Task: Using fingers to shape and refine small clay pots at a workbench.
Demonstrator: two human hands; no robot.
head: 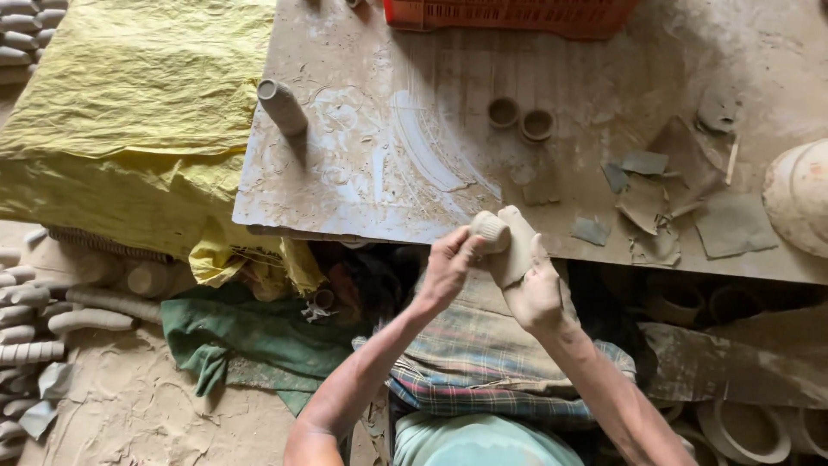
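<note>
Both hands meet just in front of the near edge of the work board, above the person's lap. The right hand is wrapped around a small clay cylinder; its fingers lie closed along the far side of the piece, so most of the clay body is hidden inside the palm, and only the rounded, ribbed end comes out to the left. The left hand touches that free end: its thumb and fingertips are pinched together on the rim, so the cylinder sits between the two grips, held at one end by each hand (how deep it goes into the right palm I cannot tell). The piece is lifted, not resting on the board. On the board, well apart from the hands, stand two small clay cups just beside each other, and further left one tall clay tube stands tilted. To the right lie several flat clay scraps, and at the far edge an orange plastic crate is partly seen. A yellow sheet covers the place left of the board, and a checked cloth lies over the person's knees under the forearms.
</note>
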